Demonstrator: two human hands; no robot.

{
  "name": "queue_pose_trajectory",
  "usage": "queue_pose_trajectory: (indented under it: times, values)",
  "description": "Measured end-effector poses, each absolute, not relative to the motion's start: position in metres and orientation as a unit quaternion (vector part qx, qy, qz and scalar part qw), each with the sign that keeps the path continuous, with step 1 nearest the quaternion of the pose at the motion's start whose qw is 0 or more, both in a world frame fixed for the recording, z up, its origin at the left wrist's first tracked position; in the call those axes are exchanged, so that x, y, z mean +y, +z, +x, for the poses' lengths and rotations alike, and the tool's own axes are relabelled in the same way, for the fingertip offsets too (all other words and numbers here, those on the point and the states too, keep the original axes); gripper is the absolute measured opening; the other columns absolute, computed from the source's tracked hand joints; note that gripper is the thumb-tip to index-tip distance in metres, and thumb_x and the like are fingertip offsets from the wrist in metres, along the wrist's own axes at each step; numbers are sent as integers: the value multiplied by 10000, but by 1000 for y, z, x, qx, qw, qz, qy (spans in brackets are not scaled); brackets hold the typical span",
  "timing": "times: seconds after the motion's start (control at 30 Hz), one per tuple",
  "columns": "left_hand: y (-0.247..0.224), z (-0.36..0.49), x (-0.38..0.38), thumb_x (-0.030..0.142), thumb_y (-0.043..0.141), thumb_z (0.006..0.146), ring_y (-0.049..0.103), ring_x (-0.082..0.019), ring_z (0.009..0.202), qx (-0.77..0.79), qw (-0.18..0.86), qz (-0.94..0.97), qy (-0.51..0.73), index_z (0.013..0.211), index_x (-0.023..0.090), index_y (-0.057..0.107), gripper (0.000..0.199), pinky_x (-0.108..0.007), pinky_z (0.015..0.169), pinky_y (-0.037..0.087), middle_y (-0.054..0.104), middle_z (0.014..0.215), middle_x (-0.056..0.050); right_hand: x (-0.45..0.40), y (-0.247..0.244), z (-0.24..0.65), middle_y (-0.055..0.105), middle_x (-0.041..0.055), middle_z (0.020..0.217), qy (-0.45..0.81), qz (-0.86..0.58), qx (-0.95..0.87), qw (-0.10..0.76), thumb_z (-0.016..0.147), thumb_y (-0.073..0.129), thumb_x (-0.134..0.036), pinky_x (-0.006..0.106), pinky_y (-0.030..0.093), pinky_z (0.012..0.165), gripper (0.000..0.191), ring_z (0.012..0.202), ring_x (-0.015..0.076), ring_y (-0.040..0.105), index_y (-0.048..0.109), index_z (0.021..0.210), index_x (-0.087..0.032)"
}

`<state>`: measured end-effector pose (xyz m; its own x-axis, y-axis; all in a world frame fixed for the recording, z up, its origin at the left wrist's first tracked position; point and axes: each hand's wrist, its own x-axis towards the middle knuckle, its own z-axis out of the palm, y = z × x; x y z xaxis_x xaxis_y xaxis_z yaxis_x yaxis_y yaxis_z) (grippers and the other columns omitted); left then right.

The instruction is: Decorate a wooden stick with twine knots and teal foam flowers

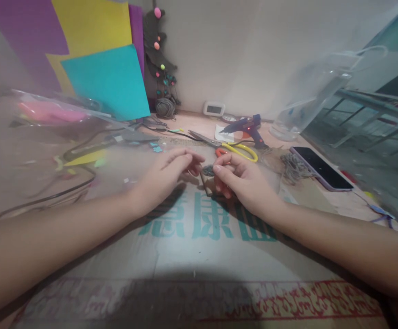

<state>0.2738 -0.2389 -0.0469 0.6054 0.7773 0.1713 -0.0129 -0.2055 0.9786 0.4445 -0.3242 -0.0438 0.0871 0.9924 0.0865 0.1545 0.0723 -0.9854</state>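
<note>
My left hand (173, 173) is curled, its fingertips closed at the upper end of a thin brown stick (206, 185). Facing it, my right hand (241, 180) pinches a small grey-green piece (208, 171), which looks like a bundle of cord or a leaf, against the stick. Blur hides the exact contact. Both hands are just above a cardboard sheet (181, 262) printed with green characters. Just behind them lie scissors (238, 151) with yellow and orange handles.
A dark blue glue gun (248, 128) with a lit red light rests behind the scissors. At right are grey cord (294, 169), a phone (320, 168) and a clear plastic jug (298, 105). Coloured sheets (106, 82), a plastic bag (55, 112) and a black cable (55, 195) are at left.
</note>
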Motion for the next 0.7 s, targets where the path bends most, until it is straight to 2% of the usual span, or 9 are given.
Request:
queue_pose_trajectory:
  times: [0.1, 0.17, 0.27, 0.4, 0.53, 0.7]
  values:
    - [-46, 274, -238, 333, 450, 945, 647, -166, 787, 313, 539, 681, 385, 880, 188, 658, 261, -252, 679, 552, 653, 806, -35, -324, -43, 444, 571, -78, 548, 418, -544, -524, 505, 905, 634, -369, 165, 313, 374, 208, 401, 50, 443, 508, 872, -206]
    - [-46, 274, -237, 375, 496, 949, 639, -162, 773, 326, 519, 691, 382, 892, 193, 647, 243, -245, 655, 537, 639, 803, -27, -323, -42, 445, 578, -76, 551, 418, -543, -521, 509, 910, 627, -364, 164, 319, 381, 204, 405, 48, 447, 505, 870, -206]
    - [-47, 274, -237, 425, 591, 922, 643, -165, 781, 318, 490, 731, 354, 860, 176, 647, 263, -257, 686, 522, 662, 826, -29, -322, -43, 446, 590, -73, 562, 418, -542, -518, 513, 908, 632, -370, 168, 339, 395, 213, 409, 48, 460, 506, 867, -204]
    - [-51, 274, -236, 474, 620, 906, 662, -183, 830, 284, 481, 768, 314, 885, 169, 684, 312, -285, 755, 516, 718, 879, -41, -321, -45, 448, 586, -78, 563, 419, -536, -521, 515, 892, 653, -409, 174, 326, 383, 249, 395, 50, 451, 515, 873, -202]
    - [-51, 275, -238, 447, 643, 885, 675, -195, 851, 265, 493, 774, 296, 962, 167, 700, 296, -302, 759, 523, 740, 938, -52, -321, -46, 448, 581, -83, 558, 422, -529, -526, 516, 874, 676, -429, 174, 326, 381, 277, 395, 49, 446, 518, 877, -202]
    - [-47, 275, -242, 390, 624, 881, 660, -188, 809, 278, 473, 782, 295, 908, 170, 685, 230, -303, 731, 509, 722, 880, -43, -321, -46, 446, 582, -80, 558, 422, -529, -535, 506, 882, 664, -419, 172, 310, 372, 265, 400, 52, 448, 512, 870, -203]
